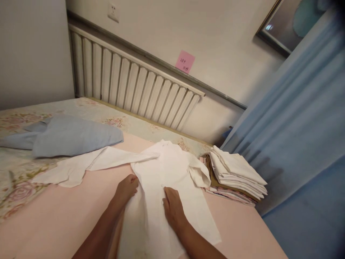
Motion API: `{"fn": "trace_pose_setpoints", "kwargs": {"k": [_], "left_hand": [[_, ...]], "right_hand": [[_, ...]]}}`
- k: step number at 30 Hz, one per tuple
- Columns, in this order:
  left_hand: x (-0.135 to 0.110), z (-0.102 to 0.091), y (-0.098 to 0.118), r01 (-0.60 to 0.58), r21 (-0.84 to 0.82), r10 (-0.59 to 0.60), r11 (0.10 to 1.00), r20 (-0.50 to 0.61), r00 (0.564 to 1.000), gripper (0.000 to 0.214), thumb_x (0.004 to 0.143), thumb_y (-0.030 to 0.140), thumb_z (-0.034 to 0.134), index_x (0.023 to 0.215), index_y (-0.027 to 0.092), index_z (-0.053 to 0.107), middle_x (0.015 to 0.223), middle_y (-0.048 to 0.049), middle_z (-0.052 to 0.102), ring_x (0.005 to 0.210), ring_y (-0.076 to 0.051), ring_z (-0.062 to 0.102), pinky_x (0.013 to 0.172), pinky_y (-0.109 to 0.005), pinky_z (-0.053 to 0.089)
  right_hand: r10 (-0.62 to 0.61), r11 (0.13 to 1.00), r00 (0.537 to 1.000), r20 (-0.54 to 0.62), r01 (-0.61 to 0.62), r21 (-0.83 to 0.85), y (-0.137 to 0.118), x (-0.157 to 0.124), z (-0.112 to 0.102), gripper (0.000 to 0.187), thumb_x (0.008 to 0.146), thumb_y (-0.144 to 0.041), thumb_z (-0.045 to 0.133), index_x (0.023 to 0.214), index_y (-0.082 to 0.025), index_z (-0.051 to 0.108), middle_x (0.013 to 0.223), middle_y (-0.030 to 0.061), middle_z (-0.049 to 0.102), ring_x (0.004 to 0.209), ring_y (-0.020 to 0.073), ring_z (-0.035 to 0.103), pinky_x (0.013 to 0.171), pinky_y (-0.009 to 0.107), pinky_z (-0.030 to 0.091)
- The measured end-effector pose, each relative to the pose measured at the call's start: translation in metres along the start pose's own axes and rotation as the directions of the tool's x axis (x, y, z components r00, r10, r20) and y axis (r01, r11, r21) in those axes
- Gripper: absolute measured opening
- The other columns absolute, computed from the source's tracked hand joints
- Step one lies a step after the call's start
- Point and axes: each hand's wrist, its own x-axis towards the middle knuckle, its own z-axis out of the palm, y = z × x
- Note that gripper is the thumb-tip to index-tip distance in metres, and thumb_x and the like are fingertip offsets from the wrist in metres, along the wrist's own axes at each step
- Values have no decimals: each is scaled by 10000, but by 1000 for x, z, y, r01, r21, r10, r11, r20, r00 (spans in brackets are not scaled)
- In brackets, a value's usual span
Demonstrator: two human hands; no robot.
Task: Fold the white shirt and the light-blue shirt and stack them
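A white button-up shirt (183, 201) lies front up in the middle, its collar pointing away from me. One long sleeve (107, 160) stretches out to the left, while the other is bunched near the right shoulder. My left hand (128, 186) is closed at the shirt's left side edge, where the cloth lifts slightly. On the button placket, just below a small button, my right hand (174, 208) is closed with its fingers curled at the placket edge. The fingertips of both hands are partly hidden.
A pink cloth (88, 205) covers the surface beneath the shirt, over a floral cover (24, 190). A light-blue garment (81, 135) lies at the left. Folded clothes (237, 169) are stacked at the right, beside a blue curtain (302, 108). A radiator (134, 82) runs along the wall behind.
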Motion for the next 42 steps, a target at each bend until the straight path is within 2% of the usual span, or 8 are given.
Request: {"fn": "trace_pose_setpoints", "kwargs": {"k": [3,5,9,17,23,30,37,42], "left_hand": [[0,1,-1,-17,17,17,1000,2,1000,186,725,357,476,806,210,555,746,-2,655,571,-121,624,498,-201,463],[-1,1,-1,-23,30,22,999,3,1000,182,720,359,480,797,212,555,747,-2,656,576,-123,624,505,-204,461],[-3,1,0,-22,38,22,999,4,1000,180,717,362,483,790,213,550,745,-6,655,590,-131,629,506,-209,456],[-3,0,0,-18,44,18,999,1,1000,164,714,353,482,769,216,552,753,1,662,587,-127,630,514,-205,458],[-2,1,-2,-28,43,28,999,2,1000,154,723,347,483,769,215,545,750,-4,653,599,-132,632,516,-205,463],[0,2,-3,-19,42,19,999,1,1000,148,717,340,485,769,214,542,740,-2,650,579,-127,628,500,-202,456],[0,1,-4,-35,54,35,998,4,999,154,731,350,472,766,220,546,745,0,660,604,-130,641,499,-195,447],[1,1,-2,-16,62,16,998,5,1000,154,724,354,490,765,218,548,739,1,664,572,-125,635,495,-199,451]], "right_hand": [[-73,995,993,91,79,-61,-9,-25,-8,501,862,-128,447,1361,-165,416,1398,117,459,1314,234,383,1083,468,355],[-86,990,984,153,101,-96,-13,-36,-14,547,853,-133,471,1392,-150,381,1455,118,394,1373,245,300,1114,482,319],[-94,985,975,201,121,-127,-16,-48,-23,585,851,-138,483,1419,-137,344,1482,121,352,1397,253,249,1119,502,313],[-127,982,983,131,143,-121,-20,-58,-31,575,855,-129,472,1412,-219,365,1449,78,415,1385,234,287,1108,502,334],[-93,988,986,135,108,-112,-19,-58,-31,659,869,-169,453,1480,-222,213,1466,77,388,1369,235,319,1107,494,331],[-58,990,989,138,75,-122,-21,-51,-26,569,871,-264,513,1418,-220,359,1431,109,424,1295,279,402,1058,511,359],[-81,989,995,62,88,-117,-22,-52,-23,513,876,-226,492,1382,-236,401,1404,106,453,1289,259,411,1048,497,373],[-68,990,995,74,76,-117,-22,-51,-24,508,873,-229,499,1374,-232,412,1396,102,462,1285,259,410,1051,495,374]]}}
